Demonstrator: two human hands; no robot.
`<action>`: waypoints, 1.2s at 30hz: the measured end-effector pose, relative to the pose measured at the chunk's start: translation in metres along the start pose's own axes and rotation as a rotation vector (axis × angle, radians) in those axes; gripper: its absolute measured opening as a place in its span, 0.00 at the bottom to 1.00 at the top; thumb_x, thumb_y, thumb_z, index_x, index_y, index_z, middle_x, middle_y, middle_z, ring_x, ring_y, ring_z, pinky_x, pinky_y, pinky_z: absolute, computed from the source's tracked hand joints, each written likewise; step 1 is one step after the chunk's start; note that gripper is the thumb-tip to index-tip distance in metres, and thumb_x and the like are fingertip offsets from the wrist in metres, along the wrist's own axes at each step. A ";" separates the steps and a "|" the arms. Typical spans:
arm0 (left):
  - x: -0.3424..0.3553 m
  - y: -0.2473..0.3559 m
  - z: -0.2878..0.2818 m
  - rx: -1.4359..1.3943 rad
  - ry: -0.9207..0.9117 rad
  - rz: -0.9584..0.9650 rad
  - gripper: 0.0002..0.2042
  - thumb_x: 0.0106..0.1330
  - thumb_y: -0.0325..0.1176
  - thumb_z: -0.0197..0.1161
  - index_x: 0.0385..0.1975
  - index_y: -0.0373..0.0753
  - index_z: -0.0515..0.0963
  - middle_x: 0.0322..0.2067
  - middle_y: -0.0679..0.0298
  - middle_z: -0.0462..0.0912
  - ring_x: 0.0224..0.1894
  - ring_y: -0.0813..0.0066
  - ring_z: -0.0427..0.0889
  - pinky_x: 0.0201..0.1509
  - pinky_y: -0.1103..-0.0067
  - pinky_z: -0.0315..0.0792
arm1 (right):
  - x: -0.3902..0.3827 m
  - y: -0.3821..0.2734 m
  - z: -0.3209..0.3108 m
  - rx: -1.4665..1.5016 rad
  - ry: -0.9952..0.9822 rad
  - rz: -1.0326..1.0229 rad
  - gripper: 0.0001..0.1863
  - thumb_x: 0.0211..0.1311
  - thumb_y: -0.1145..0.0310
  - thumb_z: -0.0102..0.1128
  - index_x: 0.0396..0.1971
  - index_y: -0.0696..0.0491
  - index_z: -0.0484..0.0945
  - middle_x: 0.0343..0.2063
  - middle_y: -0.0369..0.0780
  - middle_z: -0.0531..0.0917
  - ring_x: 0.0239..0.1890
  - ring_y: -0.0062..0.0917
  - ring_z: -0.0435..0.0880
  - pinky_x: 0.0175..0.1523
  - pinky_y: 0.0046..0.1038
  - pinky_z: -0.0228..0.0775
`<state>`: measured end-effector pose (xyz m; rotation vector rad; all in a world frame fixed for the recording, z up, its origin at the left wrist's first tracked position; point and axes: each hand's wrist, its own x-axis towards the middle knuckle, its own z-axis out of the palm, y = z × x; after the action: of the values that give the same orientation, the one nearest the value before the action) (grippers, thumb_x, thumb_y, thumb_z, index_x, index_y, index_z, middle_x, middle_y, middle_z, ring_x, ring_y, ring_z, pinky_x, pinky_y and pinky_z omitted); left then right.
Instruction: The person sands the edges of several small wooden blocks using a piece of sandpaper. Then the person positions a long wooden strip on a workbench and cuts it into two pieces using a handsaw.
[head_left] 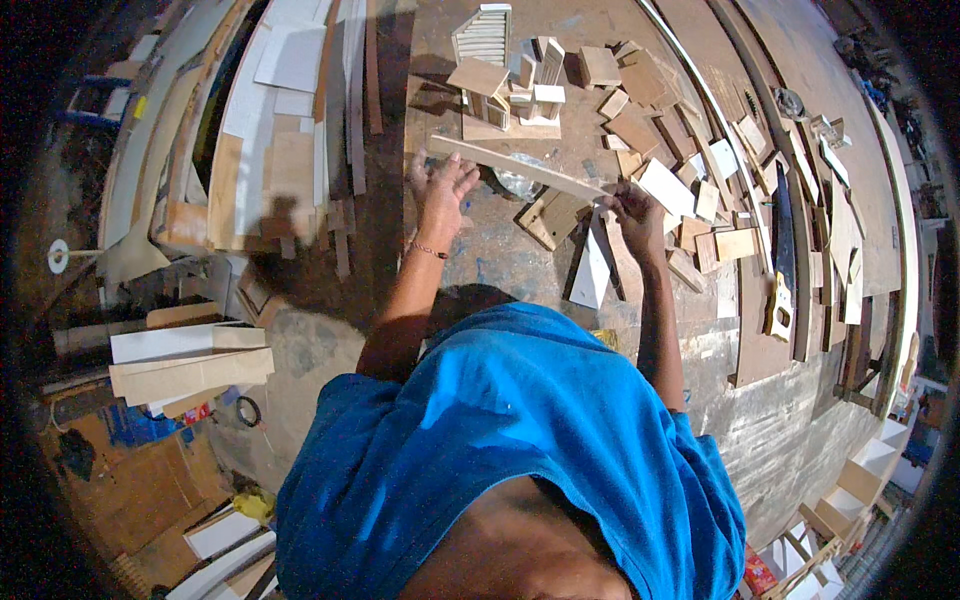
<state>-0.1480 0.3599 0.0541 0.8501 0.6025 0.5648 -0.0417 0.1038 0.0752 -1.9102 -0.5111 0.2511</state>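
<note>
A narrow pale wooden strip [520, 168] is raised slantwise over the workbench. My right hand [638, 215] pinches its right end between closed fingers. My left hand [443, 190] is at the other end with fingers spread, the fingertips at the strip's lower edge; whether they press on it is hard to see. Beyond the strip stands a small wooden model [505, 95] with a slatted panel and little blocks, on a thin base. Partly behind the strip lie a clear plastic piece [517, 178] and a wooden block with a hole [552, 218].
Wood offcuts [650, 120] are heaped right of the model. A handsaw [783, 250] lies farther right beside long boards. White and brown panels [285, 110] are stacked on the left. Lower left are more boards [190, 365]. A white wedge-shaped piece [590, 270] lies near my right forearm.
</note>
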 end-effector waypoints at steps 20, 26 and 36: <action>0.086 -0.027 -0.019 0.250 0.061 0.093 0.11 0.57 0.27 0.57 0.37 0.27 0.70 0.29 0.62 0.74 0.32 0.74 0.77 0.34 0.79 0.77 | 0.100 0.070 0.015 -0.169 0.003 -0.035 0.06 0.50 0.78 0.58 0.31 0.59 0.76 0.26 0.36 0.81 0.33 0.17 0.78 0.39 0.19 0.69; 0.090 -0.033 -0.014 0.343 0.130 0.101 0.11 0.57 0.24 0.56 0.39 0.26 0.72 0.29 0.60 0.76 0.29 0.76 0.77 0.32 0.81 0.76 | 0.105 0.122 0.019 -0.193 0.061 0.013 0.05 0.50 0.74 0.60 0.29 0.56 0.78 0.26 0.37 0.81 0.32 0.18 0.79 0.36 0.20 0.69; 0.104 -0.048 -0.030 1.031 0.159 0.499 0.11 0.51 0.29 0.60 0.32 0.29 0.77 0.32 0.51 0.80 0.32 0.63 0.80 0.39 0.76 0.72 | 0.108 0.088 0.031 -0.411 0.207 -0.022 0.06 0.49 0.69 0.59 0.28 0.52 0.79 0.34 0.44 0.77 0.36 0.33 0.79 0.38 0.27 0.70</action>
<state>-0.0860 0.4187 -0.0273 1.9761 0.8417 0.7794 0.0618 0.1510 -0.0111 -2.2957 -0.4682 -0.0744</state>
